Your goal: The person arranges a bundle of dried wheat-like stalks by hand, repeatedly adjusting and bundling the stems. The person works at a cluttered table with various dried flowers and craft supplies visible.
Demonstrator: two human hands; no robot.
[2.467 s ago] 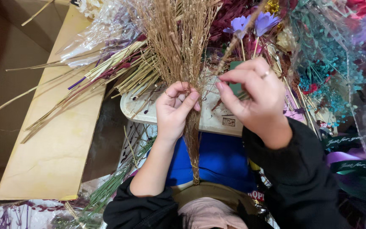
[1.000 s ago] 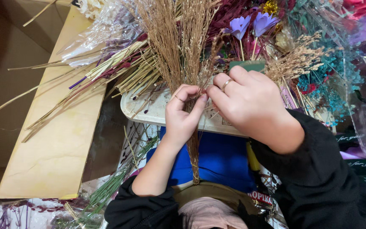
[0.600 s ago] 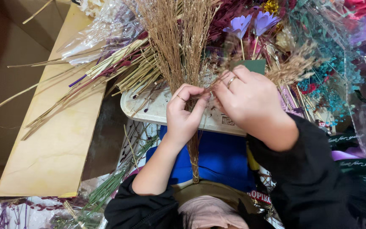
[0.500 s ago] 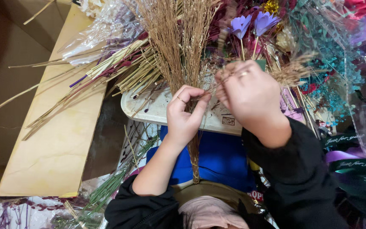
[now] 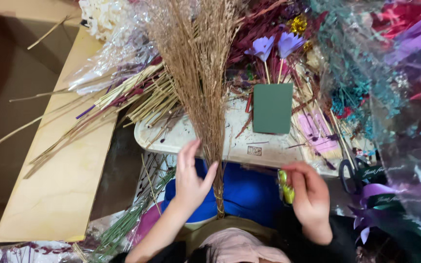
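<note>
Straw-brown dried grass, a tall bundle [image 5: 198, 73], fans from the upper middle of the frame down to a thin gathered stem end at lower centre. The left hand [image 5: 191, 178] holds it there with the thumb against the stems and the fingers loosely spread — a light pinch, not a full fist. The right hand [image 5: 310, 195], lower right of centre, is curled around a small yellow-green object [image 5: 285, 187]; what it is I cannot tell.

As far as the view shows, the stems are gathered but nothing binds them yet — no tie or wrap is visible on them.

Behind the bundle lies a pale, stained tray [image 5: 191, 139] on the table, carrying a dark green foam block [image 5: 272, 108] with two lilac paper flowers [image 5: 274, 46] above it. Loose straw stalks [image 5: 123, 104] spill to the left, scissors [image 5: 349, 170] lie at the right, and purple ribbon [image 5: 381, 199] sits in the lower right.
</note>
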